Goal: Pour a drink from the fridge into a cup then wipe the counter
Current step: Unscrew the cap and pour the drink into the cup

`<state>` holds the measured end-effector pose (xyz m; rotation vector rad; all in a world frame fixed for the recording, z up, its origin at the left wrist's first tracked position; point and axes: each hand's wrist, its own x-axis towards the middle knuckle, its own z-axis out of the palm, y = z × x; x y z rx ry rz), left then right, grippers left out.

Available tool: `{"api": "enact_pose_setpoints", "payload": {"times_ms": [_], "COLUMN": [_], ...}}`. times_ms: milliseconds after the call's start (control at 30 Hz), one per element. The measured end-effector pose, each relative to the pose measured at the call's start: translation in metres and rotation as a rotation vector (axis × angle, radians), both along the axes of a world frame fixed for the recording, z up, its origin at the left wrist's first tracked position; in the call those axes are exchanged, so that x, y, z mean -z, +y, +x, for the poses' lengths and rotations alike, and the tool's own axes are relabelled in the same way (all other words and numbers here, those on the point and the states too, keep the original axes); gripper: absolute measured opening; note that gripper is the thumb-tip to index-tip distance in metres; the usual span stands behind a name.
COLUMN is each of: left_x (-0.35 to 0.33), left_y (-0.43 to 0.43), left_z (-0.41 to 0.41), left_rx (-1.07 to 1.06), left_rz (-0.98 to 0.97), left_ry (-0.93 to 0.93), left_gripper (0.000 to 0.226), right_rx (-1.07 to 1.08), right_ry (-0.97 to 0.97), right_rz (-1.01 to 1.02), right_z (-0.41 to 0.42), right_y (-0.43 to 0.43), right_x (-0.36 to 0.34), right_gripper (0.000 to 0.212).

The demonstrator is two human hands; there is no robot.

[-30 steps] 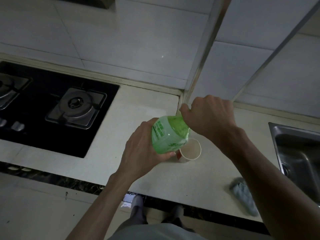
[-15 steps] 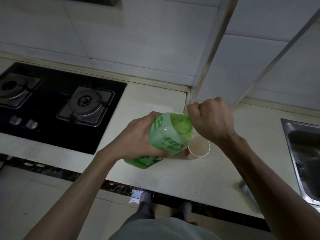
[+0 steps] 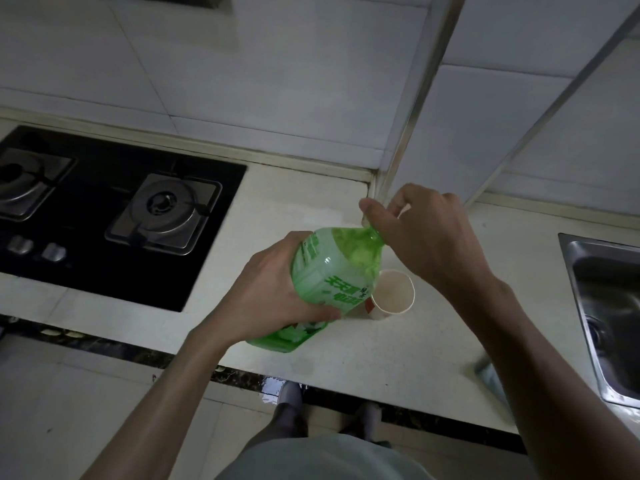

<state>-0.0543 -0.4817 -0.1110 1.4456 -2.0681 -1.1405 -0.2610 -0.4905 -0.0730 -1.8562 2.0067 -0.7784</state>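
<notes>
A large green plastic drink bottle (image 3: 332, 271) stands on the pale counter (image 3: 398, 348), tilted with its neck up and to the right. My left hand (image 3: 273, 296) wraps around its labelled body. My right hand (image 3: 422, 237) is closed over the neck and cap, which it hides. A white paper cup (image 3: 394, 294) with a red mark stands upright just right of the bottle, under my right wrist. A grey-blue cloth (image 3: 490, 375) lies near the counter's front edge, partly hidden by my right forearm.
A black gas hob (image 3: 114, 216) with steel burners fills the counter's left. A steel sink (image 3: 613, 306) is at the right edge. Tiled wall and a metal-edged corner post (image 3: 408, 140) stand behind. My feet show on the floor below.
The bottle has come down from above the cup and its base now rests on the counter. My right hand has opened its fist a little over the cap. The view shifted right.
</notes>
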Motion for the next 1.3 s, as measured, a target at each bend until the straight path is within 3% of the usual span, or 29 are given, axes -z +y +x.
{"api": "enact_pose_setpoints", "payload": {"times_ms": [167, 333, 500, 600, 733, 833, 1133, 1200, 1300], "left_x": [0.0, -0.002, -0.005, -0.005, -0.005, -0.005, -0.003, -0.001, 0.001], "left_y": [0.001, -0.005, -0.009, -0.01, -0.011, -0.012, -0.016, -0.016, -0.016], "left_z": [-0.003, 0.002, -0.002, -0.004, -0.008, -0.011, -0.016, -0.016, -0.017], "left_rx": [0.005, 0.055, 0.069, 0.07, 0.093, 0.098, 0.141, 0.147, 0.16], "left_rz": [0.039, 0.129, 0.151, 0.131, 0.101, 0.098, 0.063, 0.063, 0.062], "left_ry": [0.01, 0.061, 0.07, 0.037, 0.003, 0.004, -0.033, -0.042, -0.048], "left_gripper": [0.084, 0.085, 0.086, 0.088, 0.088, 0.087, 0.089, 0.089, 0.088], "right_rx": [-0.02, -0.259, -0.446, -0.47, -0.298, -0.226, -0.417, -0.418, -0.32], "right_ry": [-0.158, -0.269, -0.15, -0.111, -0.065, -0.02, -0.027, -0.048, -0.108], "right_rz": [-0.011, -0.166, -0.142, -0.032, 0.095, 0.029, 0.133, 0.139, 0.184], "right_z": [-0.002, -0.014, -0.034, -0.043, -0.041, -0.038, -0.059, -0.062, -0.058], "right_y": [-0.001, 0.011, 0.012, 0.011, 0.012, 0.013, 0.015, 0.016, 0.018], "right_x": [0.004, 0.001, -0.006, -0.014, -0.022, -0.019, -0.017, -0.016, -0.018], "right_gripper": [0.034, 0.023, 0.008, 0.02, 0.051, 0.039, 0.021, 0.028, 0.057]}}
